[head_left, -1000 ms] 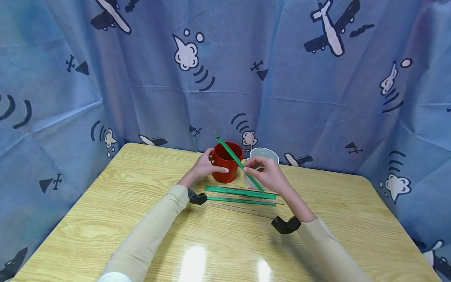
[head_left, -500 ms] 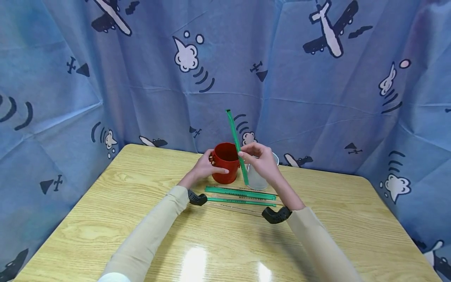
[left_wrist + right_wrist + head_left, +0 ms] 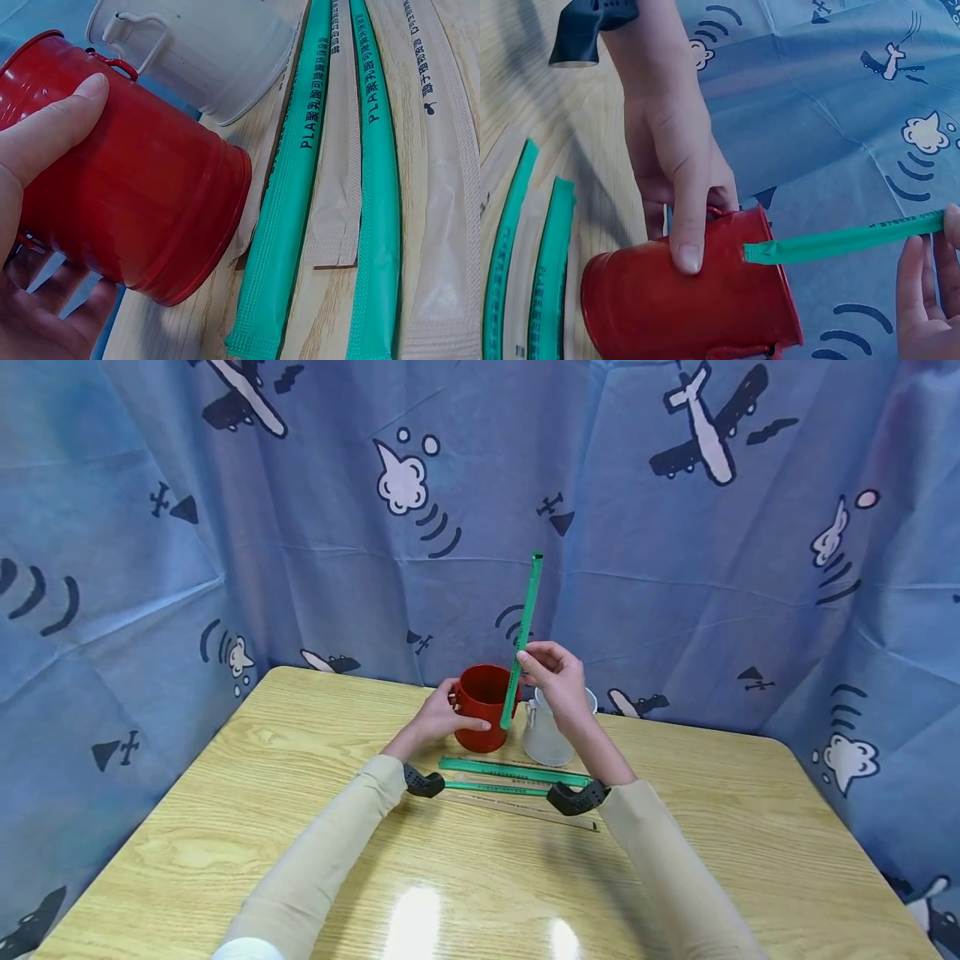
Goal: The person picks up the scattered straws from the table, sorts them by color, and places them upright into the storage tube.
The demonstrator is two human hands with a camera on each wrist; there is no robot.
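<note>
My left hand point(image 3: 437, 714) holds a small red metal bucket point(image 3: 480, 718) from its left side, thumb along the wall, fingers at the handle side. My right hand point(image 3: 558, 685) pinches a green paper-wrapped straw point(image 3: 528, 610) between thumb and fingers. The straw stands nearly upright, leaning a little right at its top. Its lower end overlaps the bucket's wall just below the rim in the right wrist view; contact cannot be told. On the table lie two green wrapped straws point(image 3: 289, 195) and several beige wrapped straws point(image 3: 446, 210), side by side.
A white bucket point(image 3: 546, 739) stands right of the red one, partly behind my right hand. Behind both, a blue curtain point(image 3: 330, 577) with airplane prints hangs at the back edge of the wooden table point(image 3: 300, 718).
My right hand has risen, turning the green straw from a leftward slant to nearly upright, its lower end now before the red bucket. The left hand and red bucket have stayed in place.
</note>
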